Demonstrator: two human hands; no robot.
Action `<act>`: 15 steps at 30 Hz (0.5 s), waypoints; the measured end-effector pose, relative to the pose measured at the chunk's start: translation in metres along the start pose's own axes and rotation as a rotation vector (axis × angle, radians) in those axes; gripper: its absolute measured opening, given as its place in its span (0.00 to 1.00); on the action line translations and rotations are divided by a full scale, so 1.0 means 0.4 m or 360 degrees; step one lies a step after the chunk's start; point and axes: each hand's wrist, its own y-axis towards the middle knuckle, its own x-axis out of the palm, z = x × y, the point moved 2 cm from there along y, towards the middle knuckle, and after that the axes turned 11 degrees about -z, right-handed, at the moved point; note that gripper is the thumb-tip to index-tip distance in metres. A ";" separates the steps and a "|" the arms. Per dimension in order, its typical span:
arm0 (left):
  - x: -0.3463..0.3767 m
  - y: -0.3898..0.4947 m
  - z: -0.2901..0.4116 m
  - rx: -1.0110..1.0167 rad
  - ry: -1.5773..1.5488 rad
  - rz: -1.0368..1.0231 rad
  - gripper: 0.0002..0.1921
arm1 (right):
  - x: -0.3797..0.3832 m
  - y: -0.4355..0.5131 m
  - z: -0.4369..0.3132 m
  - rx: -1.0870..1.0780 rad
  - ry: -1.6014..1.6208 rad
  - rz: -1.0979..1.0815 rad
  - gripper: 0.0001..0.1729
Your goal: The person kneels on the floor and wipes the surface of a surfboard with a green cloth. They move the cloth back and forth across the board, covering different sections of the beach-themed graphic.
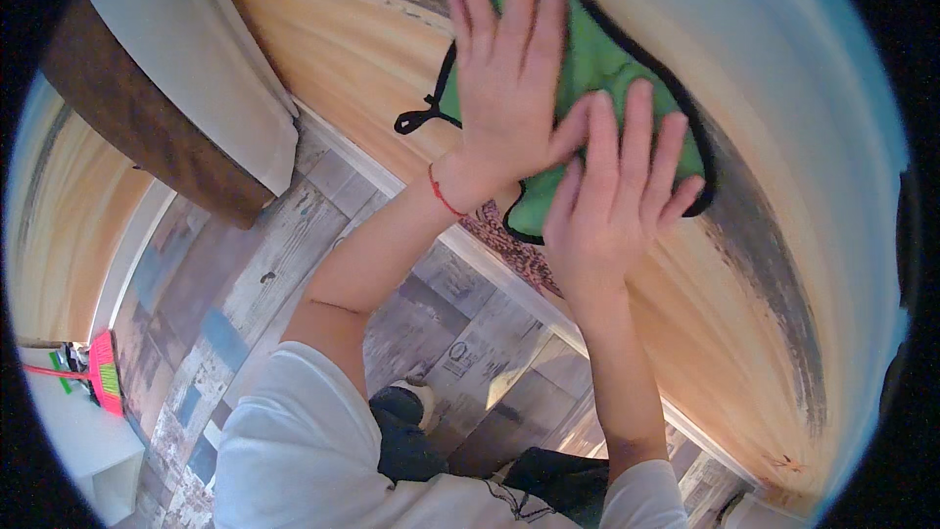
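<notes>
A green cloth (pixel 580 51) with black edging lies against the painted wall (pixel 345 51) in front of me. A black loop (pixel 415 120) hangs off its left side. My left hand (pixel 507 81), a red string bracelet (pixel 443 193) on its wrist, rests palm down over the upper part of the cloth with fingers spread. Lower and to the right, my right hand (pixel 609 198) lies on the cloth's lower part, its fingers also apart. My left thumb meets the right hand's fingers. Both hands hide part of the cloth; neither grips it.
A white baseboard (pixel 507 275) runs along the wall's foot above wood-look floor tiles (pixel 433 308). At upper left stands a white and brown piece of furniture (pixel 198 81). A pink broom (pixel 106 373) is at the far left, by a white box-like unit (pixel 88 448).
</notes>
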 end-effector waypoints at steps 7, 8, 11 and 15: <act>0.094 -0.520 -0.046 -0.0119 0.0144 -0.0603 0.31 | 0.133 -0.329 -0.013 -0.0410 -0.0113 -0.0832 0.30; 0.094 -0.570 -0.035 -0.0074 0.0134 -0.0886 0.28 | 0.157 -0.398 -0.001 -0.0443 -0.0067 -0.0937 0.29; 0.074 -0.626 0.007 0.0131 -0.0078 -0.1732 0.21 | 0.205 -0.572 0.021 -0.0474 0.0015 -0.1199 0.28; 0.073 -0.738 0.024 0.0615 -0.0159 -0.1611 0.17 | 0.206 -0.688 0.013 -0.0371 0.0078 -0.1431 0.25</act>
